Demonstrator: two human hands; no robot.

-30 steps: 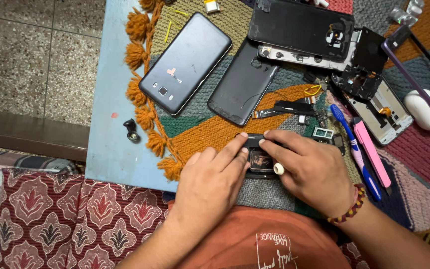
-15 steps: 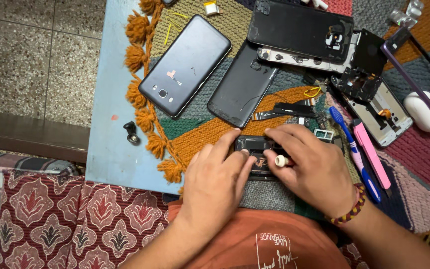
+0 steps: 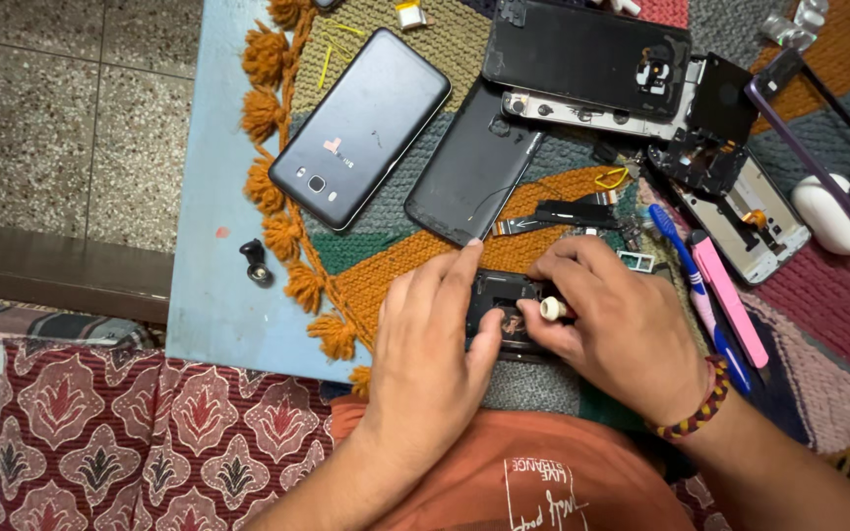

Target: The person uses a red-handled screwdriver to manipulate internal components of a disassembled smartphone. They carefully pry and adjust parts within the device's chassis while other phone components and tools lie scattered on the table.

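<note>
- Both hands were down on a small dark phone part [image 3: 504,313], lying on the knitted mat [image 3: 386,265] at the near edge of the table, right in front of the person.
- The left hand [image 3: 432,344] lay flat over the part's left side, index finger stretched far, thumb pressing on it; not clenched, just pinning it.
- The right hand [image 3: 614,320] curled over the right end, fingers bent onto the part, and pinched a small white-tipped tool [image 3: 552,309] between thumb and finger.
- A beaded bracelet [image 3: 700,405] sat on the right wrist.
- Far left of the hands, a dark blue phone [image 3: 361,128] lay back up, with a dark grey back cover [image 3: 474,167] just beside it to the right.
- Farther off lay a black back panel [image 3: 587,54].
- To the right, a blue toothbrush [image 3: 686,265] and a pink tool [image 3: 730,300] lay side by side.
- A small black piece [image 3: 257,262] sat alone on the light blue tabletop [image 3: 213,147], left of the mat's orange tassels.
</note>
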